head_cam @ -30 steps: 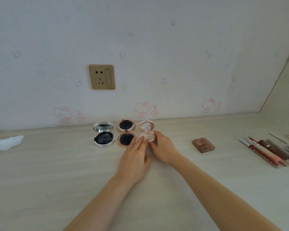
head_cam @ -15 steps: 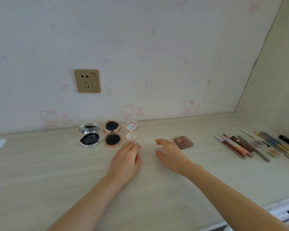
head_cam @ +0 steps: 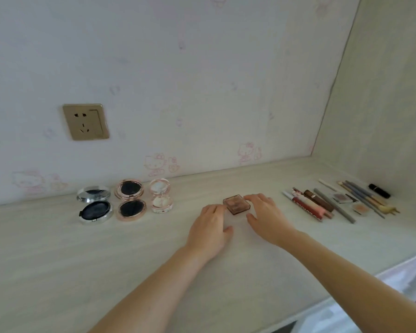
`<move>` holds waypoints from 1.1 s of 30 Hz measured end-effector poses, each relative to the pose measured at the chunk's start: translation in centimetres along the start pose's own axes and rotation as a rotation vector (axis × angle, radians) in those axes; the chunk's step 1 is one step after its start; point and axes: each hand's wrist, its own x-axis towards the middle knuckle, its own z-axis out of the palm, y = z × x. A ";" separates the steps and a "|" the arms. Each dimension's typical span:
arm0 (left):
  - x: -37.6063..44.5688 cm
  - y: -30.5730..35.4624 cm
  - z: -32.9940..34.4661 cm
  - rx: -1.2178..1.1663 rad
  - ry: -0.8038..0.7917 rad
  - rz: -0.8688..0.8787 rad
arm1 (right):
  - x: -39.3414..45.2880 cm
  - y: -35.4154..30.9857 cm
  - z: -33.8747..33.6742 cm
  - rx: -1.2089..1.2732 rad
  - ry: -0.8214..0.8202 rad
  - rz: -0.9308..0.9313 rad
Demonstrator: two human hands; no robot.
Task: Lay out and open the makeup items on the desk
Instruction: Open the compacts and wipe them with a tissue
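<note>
both hands are lying on the desk [head_cam: 58,260] on either side of the small square palette [head_cam: 236,204], which is sitting closed near the middle, to the right of the three open compacts. the left hand [head_cam: 208,228] is resting flat with relaxed fingers, fingertips at the palette's left edge. the right hand [head_cam: 265,216] is arching over its right side with loosely spread fingers; whether either hand is actually pressing on the case is not clear, and neither is gripping it.

the silver compact [head_cam: 94,205], gold compact [head_cam: 130,200] and clear compact [head_cam: 161,197] are standing open in a row. the pencils and tubes [head_cam: 322,205] are lying well apart to the right.

likely faults from here: the smooth, flat case is liable to skid across the desk if one side is pushed harder. prying the lid without pinning the base is likely to flip the palette. dragging it left risks knocking the clear compact.
</note>
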 end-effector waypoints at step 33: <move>0.7 -1.4 -3.5 -0.474 0.157 -0.297 | 0.1 -4.8 -0.7 0.302 0.053 -0.004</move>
